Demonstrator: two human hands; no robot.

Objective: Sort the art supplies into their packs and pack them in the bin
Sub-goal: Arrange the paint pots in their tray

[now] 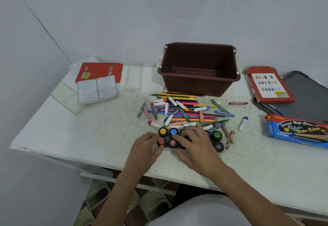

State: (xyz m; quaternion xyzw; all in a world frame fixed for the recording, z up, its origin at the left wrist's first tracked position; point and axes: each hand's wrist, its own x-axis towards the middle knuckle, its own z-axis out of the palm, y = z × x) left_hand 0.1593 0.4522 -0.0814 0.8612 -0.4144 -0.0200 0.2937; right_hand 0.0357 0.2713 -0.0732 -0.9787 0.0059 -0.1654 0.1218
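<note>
View from the head camera over a white speckled table (88, 133). One brown bin (198, 85) stands upright at the back, nothing visible inside it. Just in front of it lies one loose pile of pencils, crayons and markers (184, 112), too tangled to count. Nearer the viewer, two rows of paint pots (173, 132) sit side by side; six lids show plainly (yellow, blue, two red, green, black), and at least two more are partly covered. Whether a tray holds them is hard to make out. The left hand (147, 147) curls its fingers and thumb around the red-lidded pot (161, 142) at the rows' left end. The right hand (197, 144) lies spread over the middle pots, fingers nearly straight, gripping nothing. Two strays lie right of the pile: one red crayon (238, 103) and one white tube with a blue cap (242, 123). Packs: one red card (99, 71) and one white two-panel insert (97, 90) at left, one red box (268, 85) and one blue box (298, 131) at right, the latter cut off by the frame edge.
</note>
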